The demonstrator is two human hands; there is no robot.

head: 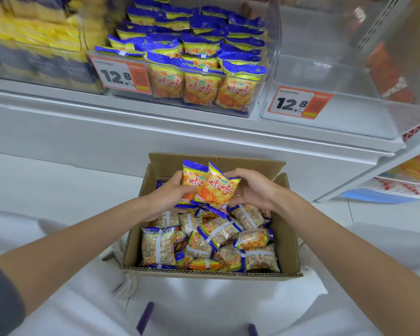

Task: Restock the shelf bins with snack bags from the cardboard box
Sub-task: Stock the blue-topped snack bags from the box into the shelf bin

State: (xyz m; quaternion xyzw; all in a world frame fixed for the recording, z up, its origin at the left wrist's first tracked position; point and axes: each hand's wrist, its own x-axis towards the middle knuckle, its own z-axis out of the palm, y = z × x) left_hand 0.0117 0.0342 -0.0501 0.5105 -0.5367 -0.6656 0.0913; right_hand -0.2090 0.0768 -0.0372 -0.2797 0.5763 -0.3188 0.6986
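The left hand [169,198] and right hand [256,190] grip seemingly two snack bags [216,187] over the cardboard box [285,238].

A dark grey sleeve [0,299] on the left arm, white trousers [204,309].

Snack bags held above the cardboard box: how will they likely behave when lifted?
Probably light for their size: the snack bags look puffed with air. Likely floppy at the edges, where the left hand and right hand grip thin film. The glossy film may be slippery.
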